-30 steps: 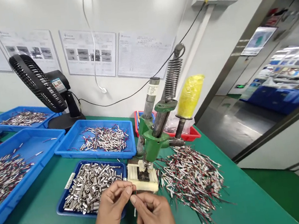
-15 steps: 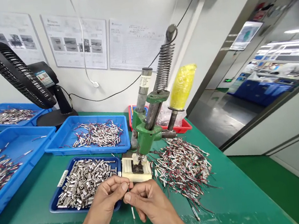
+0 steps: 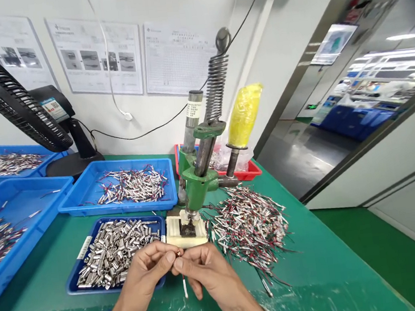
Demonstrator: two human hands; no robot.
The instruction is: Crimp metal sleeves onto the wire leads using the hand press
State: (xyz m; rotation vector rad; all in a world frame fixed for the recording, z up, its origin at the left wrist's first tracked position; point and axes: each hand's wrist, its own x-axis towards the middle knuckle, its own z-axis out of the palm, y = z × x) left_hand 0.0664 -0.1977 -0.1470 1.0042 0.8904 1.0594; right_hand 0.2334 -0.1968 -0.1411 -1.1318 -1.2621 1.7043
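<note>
My left hand (image 3: 148, 274) and my right hand (image 3: 214, 274) meet fingertip to fingertip in front of the press. Both are closed in a pinch on a small wired part (image 3: 179, 252), whose coppery end shows between the fingers. Its thin lead with a white tip (image 3: 185, 288) hangs below them; the rest is hidden by my fingers. Just beyond stands the green hand press (image 3: 198, 189), with a cream-coloured block (image 3: 175, 240) at its base. Left of my hands, a dark blue tray (image 3: 72, 285) holds many short metal tubes (image 3: 119, 250).
A heap of red-and-black wired parts (image 3: 251, 225) lies right of the press. Blue trays (image 3: 81, 204) of similar parts stand on the left, near a black fan (image 3: 10, 103). The press's yellow-wrapped handle (image 3: 245, 116) rises in front of a red bin (image 3: 256, 170).
My fingertips have shifted slightly around the wired part, and its coppery end now shows more clearly. The whole view has moved a little, so the surroundings sit further left.
</note>
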